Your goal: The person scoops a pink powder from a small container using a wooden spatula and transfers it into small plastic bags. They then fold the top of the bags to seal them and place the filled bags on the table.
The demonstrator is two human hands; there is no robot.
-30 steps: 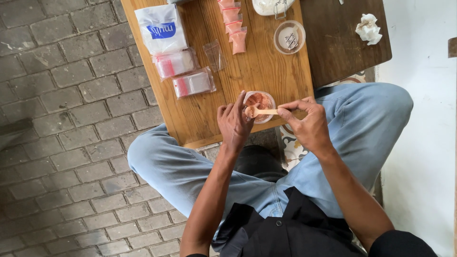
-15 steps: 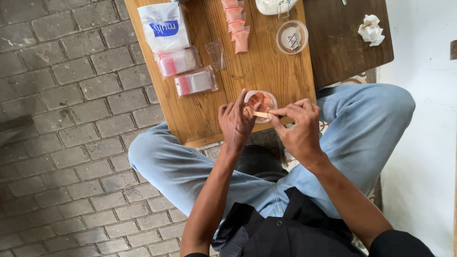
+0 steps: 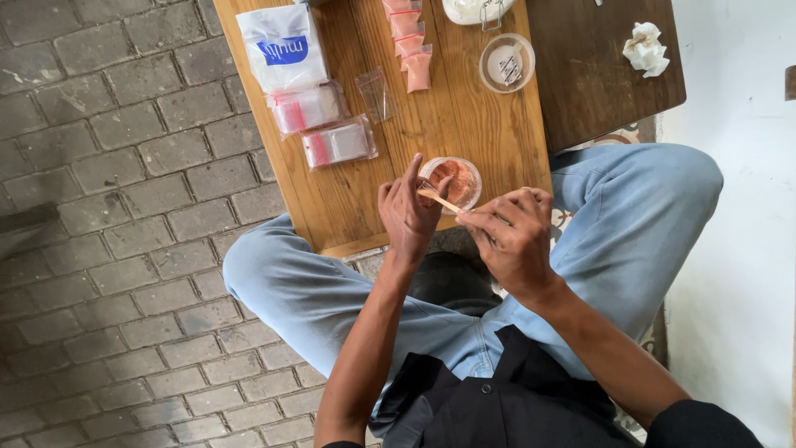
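A round clear container of reddish-orange powder sits near the front edge of a light wooden table. My right hand pinches a small wooden spoon whose tip points left toward my left hand. My left hand holds a small clear plastic bag beside the container, index finger raised; the bag is mostly hidden by the fingers. Both hands hover over the table's front edge, above my knees in blue jeans.
On the table lie a white plastic bag with a blue mark, two packs of small zip bags, an empty clear bag, several filled powder bags and a lidded cup. Crumpled tissue rests on a dark table.
The spoon has left the container's powder and now points at the bag in my left hand. The view has shifted slightly; the hands sit a little lower.
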